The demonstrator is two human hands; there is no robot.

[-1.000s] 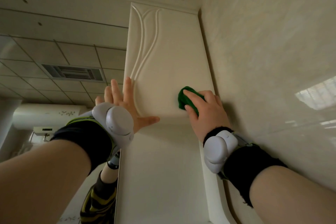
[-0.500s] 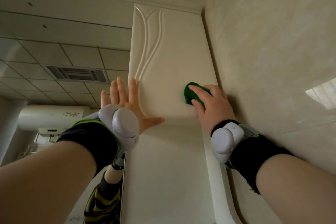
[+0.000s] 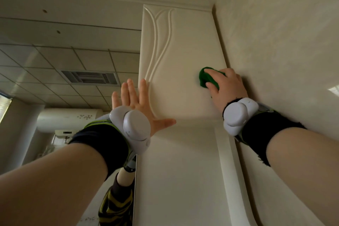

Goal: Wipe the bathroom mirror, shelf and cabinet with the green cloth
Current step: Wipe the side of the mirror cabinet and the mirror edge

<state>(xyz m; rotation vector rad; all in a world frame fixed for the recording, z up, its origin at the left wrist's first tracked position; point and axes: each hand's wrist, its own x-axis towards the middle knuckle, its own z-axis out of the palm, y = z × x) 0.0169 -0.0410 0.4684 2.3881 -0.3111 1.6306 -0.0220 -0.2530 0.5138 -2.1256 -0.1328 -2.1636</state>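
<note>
The crumpled green cloth (image 3: 205,77) has shifted up the cream embossed cabinet door (image 3: 183,51), gripped under the curled right hand (image 3: 227,86) near the wall-side edge, while the left hand (image 3: 135,101), flat and empty, rests against the door, so cabinet wiping appears under way.

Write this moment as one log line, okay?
step: wiping cabinet door | right hand: grips green cloth | left hand: open, at door edge
</note>
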